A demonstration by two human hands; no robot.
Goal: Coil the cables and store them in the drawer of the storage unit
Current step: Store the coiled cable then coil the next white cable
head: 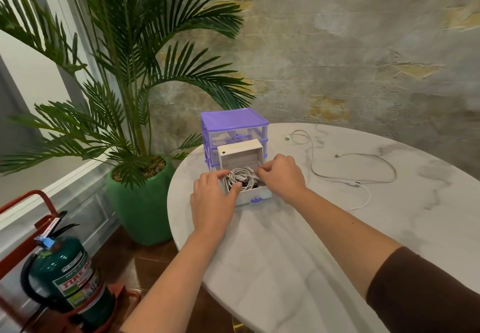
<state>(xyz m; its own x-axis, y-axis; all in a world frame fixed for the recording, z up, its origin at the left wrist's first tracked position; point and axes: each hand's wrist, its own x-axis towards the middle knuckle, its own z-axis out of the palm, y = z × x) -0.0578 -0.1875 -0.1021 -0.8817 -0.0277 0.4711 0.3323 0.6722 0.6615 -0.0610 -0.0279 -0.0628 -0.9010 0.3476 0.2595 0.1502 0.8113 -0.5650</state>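
Drawer (255, 195) pulled out of purple unit (233, 127). Left hand (214, 197) grips drawer's left wall; right hand (281, 176) pinches coiled cables (241, 176) inside. Loose cable (350, 174) right of drawer.

A: Hands?
B: Left hand (211, 197) and right hand (281, 176) on coiled cables (241, 176) in open drawer (255, 194), 6 o'clock of storage unit (233, 130).
A: Others?
B: Loose cable (353, 174), 3 o'clock.

You have one head-worn wide-angle view, looking forward and down from close range across the round white marble-patterned table (298, 241) toward the purple-framed clear plastic storage unit (233, 130) against the mottled wall.
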